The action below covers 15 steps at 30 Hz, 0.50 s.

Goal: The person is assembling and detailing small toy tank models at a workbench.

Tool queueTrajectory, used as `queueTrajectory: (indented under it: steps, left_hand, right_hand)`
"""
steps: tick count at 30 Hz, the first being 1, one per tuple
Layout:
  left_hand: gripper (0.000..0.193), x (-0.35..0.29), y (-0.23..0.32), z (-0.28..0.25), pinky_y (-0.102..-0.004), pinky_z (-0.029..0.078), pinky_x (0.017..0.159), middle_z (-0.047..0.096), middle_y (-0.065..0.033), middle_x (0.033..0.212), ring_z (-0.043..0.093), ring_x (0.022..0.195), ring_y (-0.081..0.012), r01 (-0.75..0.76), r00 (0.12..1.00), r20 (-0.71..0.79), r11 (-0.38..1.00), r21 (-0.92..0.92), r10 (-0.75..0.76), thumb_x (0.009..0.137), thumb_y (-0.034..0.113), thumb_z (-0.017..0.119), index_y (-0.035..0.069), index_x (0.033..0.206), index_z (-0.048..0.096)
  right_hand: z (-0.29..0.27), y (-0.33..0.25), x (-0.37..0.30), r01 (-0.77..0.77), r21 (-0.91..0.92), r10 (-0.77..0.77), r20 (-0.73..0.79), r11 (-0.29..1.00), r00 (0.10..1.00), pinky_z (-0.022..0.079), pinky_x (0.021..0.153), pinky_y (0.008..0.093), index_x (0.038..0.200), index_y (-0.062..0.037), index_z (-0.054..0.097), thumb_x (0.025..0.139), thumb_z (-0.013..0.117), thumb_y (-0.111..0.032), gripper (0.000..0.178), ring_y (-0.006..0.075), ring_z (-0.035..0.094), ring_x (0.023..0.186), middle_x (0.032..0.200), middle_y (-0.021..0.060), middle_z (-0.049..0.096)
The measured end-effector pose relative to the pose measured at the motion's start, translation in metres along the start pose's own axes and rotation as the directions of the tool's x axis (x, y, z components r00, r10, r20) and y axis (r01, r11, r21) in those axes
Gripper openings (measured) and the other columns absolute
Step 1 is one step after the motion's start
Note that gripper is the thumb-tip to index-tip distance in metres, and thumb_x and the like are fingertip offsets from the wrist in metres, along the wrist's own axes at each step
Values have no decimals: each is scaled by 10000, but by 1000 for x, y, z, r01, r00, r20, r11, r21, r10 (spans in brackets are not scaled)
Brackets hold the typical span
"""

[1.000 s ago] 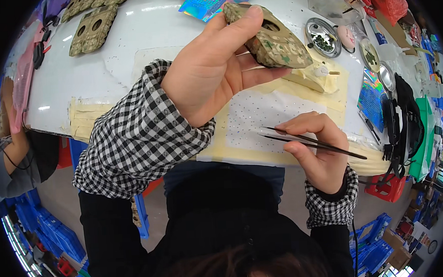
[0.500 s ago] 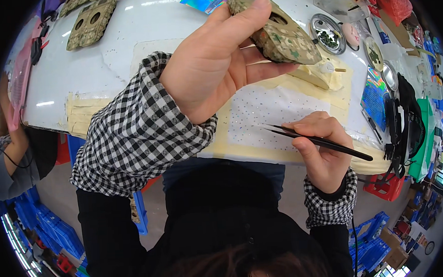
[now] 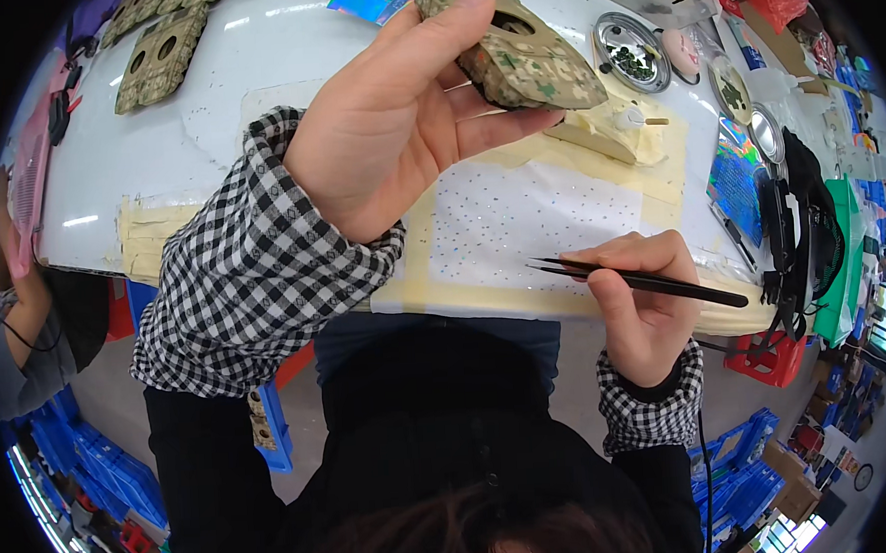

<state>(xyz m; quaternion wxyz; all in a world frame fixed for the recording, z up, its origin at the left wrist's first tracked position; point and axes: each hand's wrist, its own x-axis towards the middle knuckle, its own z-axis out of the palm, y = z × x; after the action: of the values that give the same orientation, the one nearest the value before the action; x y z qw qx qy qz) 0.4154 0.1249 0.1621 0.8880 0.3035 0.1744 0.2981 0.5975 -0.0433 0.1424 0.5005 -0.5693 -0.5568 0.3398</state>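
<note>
Raised over the table, my left hand (image 3: 385,119) grips a camouflage-patterned shell (image 3: 537,61) with an oval hole, thumb on its upper edge and fingers beneath. In my right hand (image 3: 650,301) is a pair of black tweezers (image 3: 654,282), pinched between thumb and fingers. The tweezers' pale tips point left and stand slightly apart, over a white sheet (image 3: 500,213) scattered with many tiny shiny stones. Whether a stone sits between the tips is too small to tell. Yellowish tape surrounds the sheet.
More camouflage shells (image 3: 161,56) lie at the far left. A tape-covered block (image 3: 606,133) with a small stick stands behind the sheet. A round tin (image 3: 632,51) holds dark green bits. Iridescent packets (image 3: 737,181) and a pen-like tool (image 3: 733,236) lie right. Another person's arm (image 3: 28,288) is at left.
The whole view has shifted slightly, moving the table's things up and left. My left hand still holds the shell; the tweezers stay low over the sheet, nearer its front edge.
</note>
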Motion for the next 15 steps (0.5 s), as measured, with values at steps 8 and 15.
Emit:
queueTrajectory:
  steps: [8, 15]
  left_hand:
    - [375, -2, 3, 5, -348, 513, 937, 558, -115, 1174, 593, 1065, -202, 26, 999, -31, 998, 53, -24, 1004, 320, 384, 53, 1266, 350]
    - [389, -2, -2, -2, -355, 504, 951, 556, -113, 1169, 589, 1071, -198, -10, 998, 68, 1000, -26, 11, 1001, 323, 394, 60, 1281, 328]
  right_hand:
    - [27, 2, 10, 143, -119, -144, -6, 983, 990, 473, 583, 265, 812, -13, 618, 740, 759, -26, 159, 189, 619, 642, 763, 91, 660]
    - [30, 4, 13, 181, -182, -179, 27, 966, 983, 459, 563, 279, 801, -31, 612, 717, 777, -50, 186, 205, 601, 617, 759, 75, 664]
